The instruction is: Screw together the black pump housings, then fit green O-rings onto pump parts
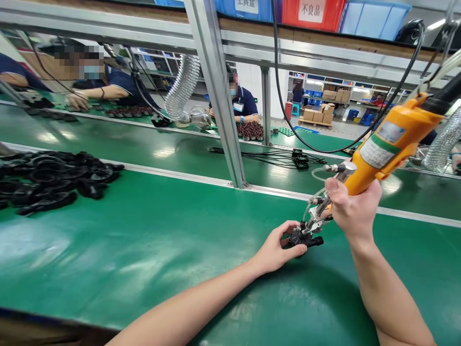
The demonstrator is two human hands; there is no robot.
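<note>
Screwdriver (387, 144), top cropped, fills clenched right grip (356, 209) while left grip (279, 247) pinches partly hidden black part (299, 239).

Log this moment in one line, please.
left hand: holds black part | right hand: grips orange tool | tool tip: at part

An orange electric screwdriver (392, 139) is gripped by the right hand (356, 206), its tip set at a black round plastic housing (298, 239) with a side spout. The housing is held at the green tabletop (144, 259) between thumb and fingers of the left hand (279, 247). At far left, black plastic parts (54, 178) are heaped. Behind a metal post (219, 96), black cables (268, 158) are laid out, and co-workers (248, 101) in navy shirts are seen. Above, a red bin (324, 21) and blue bins (374, 19) are shelved.
</note>
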